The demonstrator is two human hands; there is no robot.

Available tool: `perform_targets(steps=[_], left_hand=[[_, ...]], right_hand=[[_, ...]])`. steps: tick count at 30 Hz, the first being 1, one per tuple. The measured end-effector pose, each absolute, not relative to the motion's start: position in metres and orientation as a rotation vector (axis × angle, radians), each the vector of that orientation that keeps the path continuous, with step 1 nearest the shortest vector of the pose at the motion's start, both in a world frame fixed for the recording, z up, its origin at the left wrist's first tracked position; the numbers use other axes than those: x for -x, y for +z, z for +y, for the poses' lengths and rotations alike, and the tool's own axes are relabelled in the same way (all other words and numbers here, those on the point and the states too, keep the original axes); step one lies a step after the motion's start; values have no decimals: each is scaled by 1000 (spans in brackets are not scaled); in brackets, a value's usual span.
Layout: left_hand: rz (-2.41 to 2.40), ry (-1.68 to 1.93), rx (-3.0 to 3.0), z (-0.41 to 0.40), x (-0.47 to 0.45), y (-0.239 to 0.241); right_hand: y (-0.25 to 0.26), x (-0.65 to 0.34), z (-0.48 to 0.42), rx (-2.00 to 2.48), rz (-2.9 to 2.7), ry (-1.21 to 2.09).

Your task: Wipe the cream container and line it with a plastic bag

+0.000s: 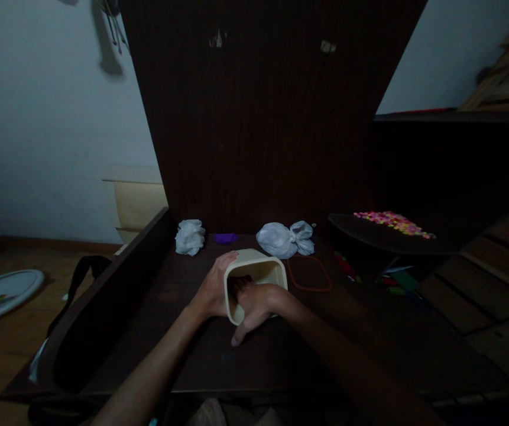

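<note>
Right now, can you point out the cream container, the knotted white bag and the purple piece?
Cream container (266,272), head view: on its inner wall.
Knotted white bag (281,239), head view: on its rounded body.
Purple piece (226,238), head view: on its middle.

The container is plain cream. A crumpled bag and a knotted bag are whitish, a small flat piece purple, a rounded frame reddish-orange. The bench is dark brown; a heap of bits mixes pink, red and yellow.
</note>
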State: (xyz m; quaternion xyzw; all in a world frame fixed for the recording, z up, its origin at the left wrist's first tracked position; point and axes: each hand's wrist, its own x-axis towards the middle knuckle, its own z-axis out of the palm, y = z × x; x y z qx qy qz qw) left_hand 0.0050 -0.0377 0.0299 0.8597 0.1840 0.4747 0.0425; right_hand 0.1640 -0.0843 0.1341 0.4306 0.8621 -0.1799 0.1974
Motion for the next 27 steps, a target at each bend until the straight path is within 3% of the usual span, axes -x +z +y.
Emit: perform_targets(steps=[9, 18, 27], left_hand=[[488, 1369, -2610, -37, -4, 35], [521, 1380, -2611, -36, -5, 32], [541, 1429, -2580, -42, -9, 32]], right_hand=[[125, -178, -131, -1428, 2365, -160], [131, -200, -176, -1307, 2617, -383], [125, -164, -106, -1178, 2495, -495]])
